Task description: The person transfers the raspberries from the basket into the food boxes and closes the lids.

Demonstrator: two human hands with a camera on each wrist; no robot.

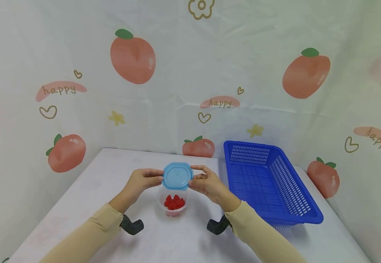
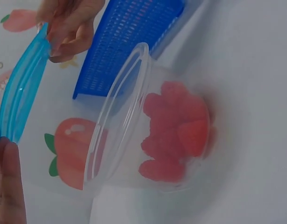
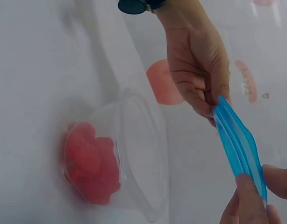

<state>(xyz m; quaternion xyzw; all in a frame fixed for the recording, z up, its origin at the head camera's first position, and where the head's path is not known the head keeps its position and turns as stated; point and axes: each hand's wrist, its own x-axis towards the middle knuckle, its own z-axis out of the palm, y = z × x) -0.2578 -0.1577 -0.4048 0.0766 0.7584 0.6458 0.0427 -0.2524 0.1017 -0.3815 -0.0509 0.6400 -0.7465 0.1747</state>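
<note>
Both hands hold a blue plastic lid (image 1: 178, 176) by its opposite edges, raised over a clear plastic container (image 1: 162, 200). My left hand (image 1: 140, 181) pinches the lid's left side, and my right hand (image 1: 210, 184) pinches its right side. Inside the uncovered container lie several red raspberries (image 1: 174, 202). Seen from the left wrist, the lid (image 2: 24, 88) is apart from the container's rim (image 2: 142, 56), with the raspberries (image 2: 174, 135) heaped at the bottom. From the right wrist, the lid (image 3: 240, 144) is tilted between the fingers of both hands.
A large blue plastic basket (image 1: 275, 182) stands to the right on the white table (image 1: 118, 164). Behind the table hangs a white cloth (image 1: 164, 120) printed with fruit. Dark wrist devices (image 1: 132, 224) hang below both sleeves.
</note>
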